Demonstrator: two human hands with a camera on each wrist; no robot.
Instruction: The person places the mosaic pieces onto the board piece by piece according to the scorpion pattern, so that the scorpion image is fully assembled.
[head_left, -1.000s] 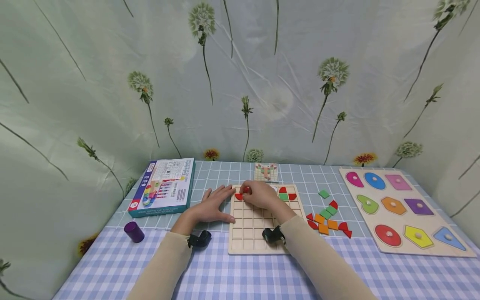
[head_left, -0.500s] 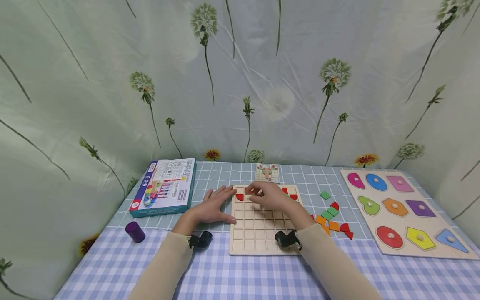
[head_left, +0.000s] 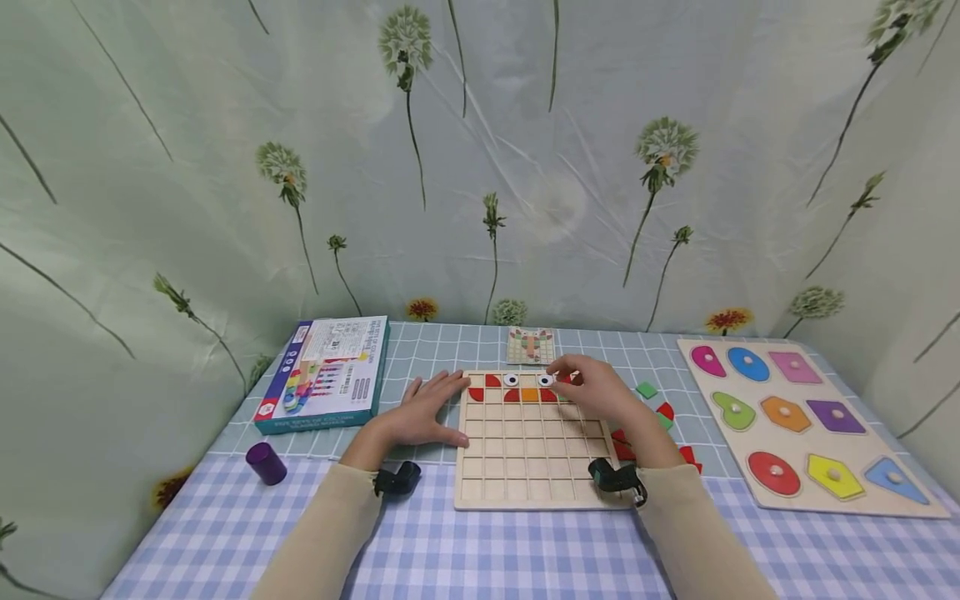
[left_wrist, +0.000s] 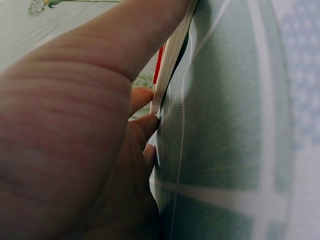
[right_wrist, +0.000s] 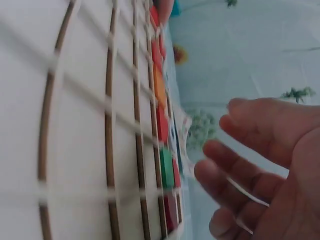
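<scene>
The wooden grid board (head_left: 517, 467) lay on the checked worktop (head_left: 427, 550) before dandelion-print fabric (head_left: 480, 125), the left hand (head_left: 422, 415) touching its edge, fingers spread. Only the right-wrist view plainly showed the right hand (right_wrist: 290, 195) empty, fingers parted.

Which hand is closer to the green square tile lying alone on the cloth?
The right hand. It is just left of the green square tile, over the pale wooden grid board; the left hand is farther, at the board's left edge.
</scene>
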